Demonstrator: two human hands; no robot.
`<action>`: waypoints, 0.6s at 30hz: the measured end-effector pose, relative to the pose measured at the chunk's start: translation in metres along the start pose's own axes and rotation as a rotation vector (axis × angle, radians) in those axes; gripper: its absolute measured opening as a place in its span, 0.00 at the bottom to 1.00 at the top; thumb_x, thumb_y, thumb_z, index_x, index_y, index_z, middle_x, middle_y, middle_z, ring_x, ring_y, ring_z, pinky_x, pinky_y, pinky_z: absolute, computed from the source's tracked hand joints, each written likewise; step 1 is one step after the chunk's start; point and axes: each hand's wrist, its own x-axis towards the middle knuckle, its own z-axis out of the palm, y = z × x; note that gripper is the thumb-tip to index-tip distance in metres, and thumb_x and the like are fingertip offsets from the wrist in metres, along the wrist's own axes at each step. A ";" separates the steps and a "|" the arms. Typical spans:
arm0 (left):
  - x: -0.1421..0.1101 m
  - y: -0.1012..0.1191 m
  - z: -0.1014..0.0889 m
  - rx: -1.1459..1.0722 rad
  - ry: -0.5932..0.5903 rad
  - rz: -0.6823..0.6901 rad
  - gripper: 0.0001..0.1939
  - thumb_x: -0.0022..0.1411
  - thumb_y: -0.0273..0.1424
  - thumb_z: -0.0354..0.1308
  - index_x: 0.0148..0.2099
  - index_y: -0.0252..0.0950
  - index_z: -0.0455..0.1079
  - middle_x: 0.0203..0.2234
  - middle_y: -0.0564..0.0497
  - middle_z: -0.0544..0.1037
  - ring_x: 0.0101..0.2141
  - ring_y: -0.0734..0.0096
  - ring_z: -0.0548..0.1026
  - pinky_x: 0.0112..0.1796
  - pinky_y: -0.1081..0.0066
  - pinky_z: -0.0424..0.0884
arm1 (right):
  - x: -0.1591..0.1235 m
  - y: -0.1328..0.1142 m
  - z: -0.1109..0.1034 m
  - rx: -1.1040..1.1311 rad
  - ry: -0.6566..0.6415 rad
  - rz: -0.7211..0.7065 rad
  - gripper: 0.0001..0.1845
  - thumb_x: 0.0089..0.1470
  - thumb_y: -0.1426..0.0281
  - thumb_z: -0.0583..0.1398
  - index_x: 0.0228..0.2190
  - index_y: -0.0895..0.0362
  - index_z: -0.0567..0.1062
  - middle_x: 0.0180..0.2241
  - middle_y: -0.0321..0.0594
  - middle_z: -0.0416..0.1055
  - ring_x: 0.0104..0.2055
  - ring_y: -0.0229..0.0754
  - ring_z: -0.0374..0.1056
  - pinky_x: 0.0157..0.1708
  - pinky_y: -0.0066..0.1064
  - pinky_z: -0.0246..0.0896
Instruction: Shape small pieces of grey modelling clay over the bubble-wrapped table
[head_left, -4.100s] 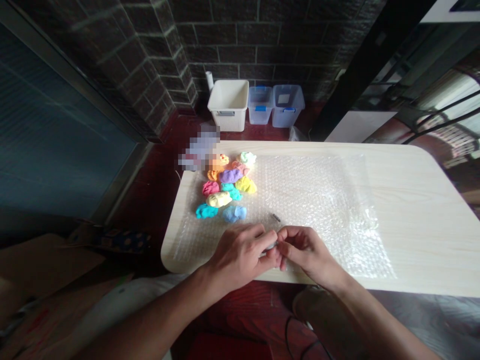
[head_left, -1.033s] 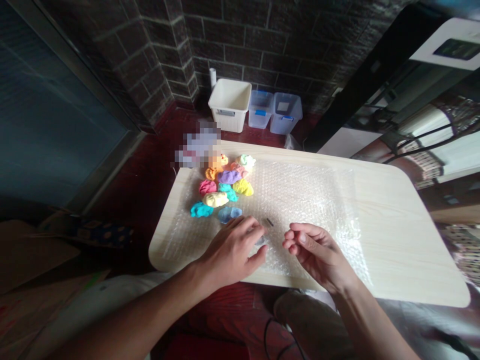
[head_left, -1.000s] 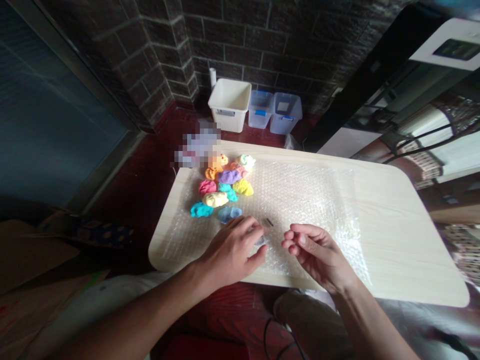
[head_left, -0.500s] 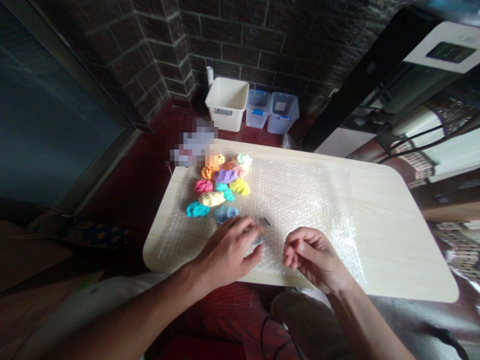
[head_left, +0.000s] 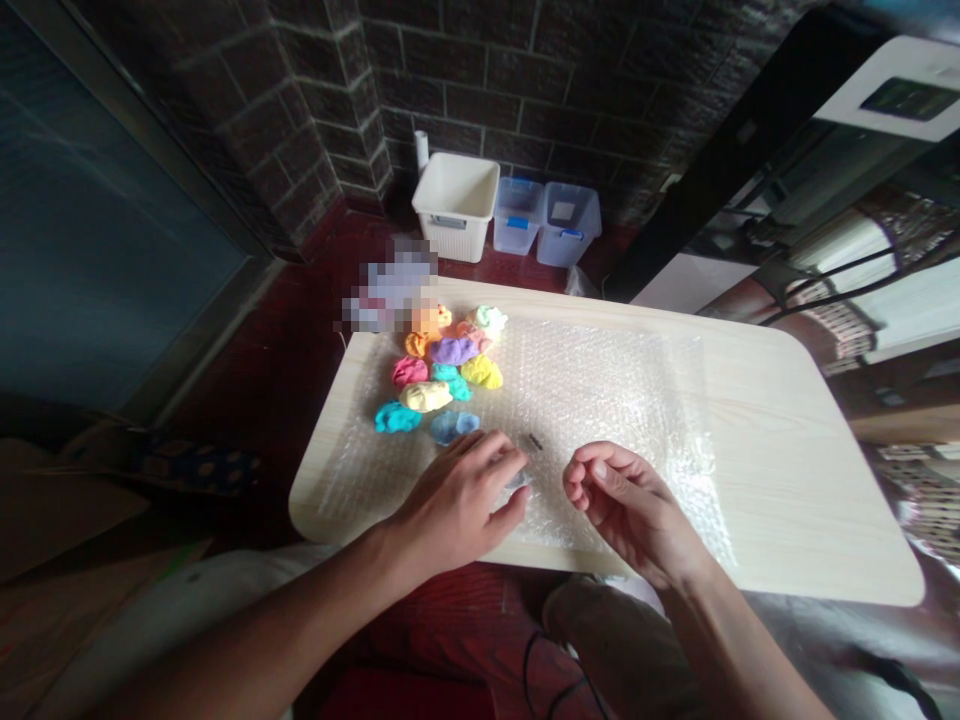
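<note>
My left hand [head_left: 469, 492] rests low over the bubble wrap, palm down, its thumb apart from the bent fingers. Under its fingertips shows part of a small grey-blue piece [head_left: 519, 479], mostly covered by the hand. My right hand [head_left: 621, 500] is raised to the right of it, fingers curled and thumb against the index finger; whatever they pinch cannot be made out. A short dark stick-like piece [head_left: 535, 441] lies between and beyond the hands. Just past the left hand are blue-grey lumps of modelling clay [head_left: 453, 428].
Several clay lumps in bright colours, among them a purple one [head_left: 453, 351] and a teal one [head_left: 397, 417], lie on bubble wrap [head_left: 600, 380] over the wooden table [head_left: 787, 470]. A white bin [head_left: 455, 215] and two clear boxes [head_left: 517, 215] stand beyond the table's far edge.
My right hand has risen slightly, its fingers still curled. The left hand and the clay have hardly moved; the whole view has shifted a little.
</note>
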 end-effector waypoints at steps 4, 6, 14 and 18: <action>0.000 0.001 -0.001 0.010 -0.002 -0.007 0.08 0.71 0.31 0.55 0.50 0.35 0.72 0.42 0.45 0.74 0.45 0.57 0.74 0.48 0.57 0.72 | 0.002 -0.001 0.000 -0.017 0.026 -0.029 0.09 0.51 0.65 0.76 0.32 0.56 0.84 0.25 0.36 0.77 0.26 0.32 0.69 0.26 0.20 0.66; 0.000 0.001 -0.002 0.009 -0.001 -0.006 0.08 0.71 0.30 0.55 0.49 0.36 0.72 0.42 0.46 0.74 0.45 0.57 0.74 0.49 0.57 0.72 | 0.003 0.000 -0.001 -0.009 0.022 -0.048 0.11 0.51 0.66 0.76 0.27 0.57 0.81 0.22 0.34 0.73 0.23 0.31 0.65 0.23 0.19 0.62; 0.001 0.000 -0.001 -0.005 -0.003 -0.001 0.08 0.71 0.29 0.55 0.50 0.35 0.72 0.42 0.46 0.74 0.45 0.58 0.73 0.48 0.57 0.72 | 0.008 0.002 -0.004 -0.120 0.149 0.011 0.21 0.53 0.56 0.73 0.21 0.59 0.78 0.18 0.36 0.71 0.18 0.32 0.63 0.16 0.21 0.56; 0.001 0.000 -0.001 -0.009 0.005 -0.003 0.07 0.71 0.29 0.55 0.49 0.36 0.72 0.42 0.46 0.74 0.44 0.58 0.73 0.48 0.57 0.72 | 0.010 0.004 -0.005 -0.123 0.181 -0.027 0.17 0.46 0.61 0.77 0.22 0.58 0.80 0.18 0.35 0.74 0.18 0.32 0.65 0.16 0.20 0.59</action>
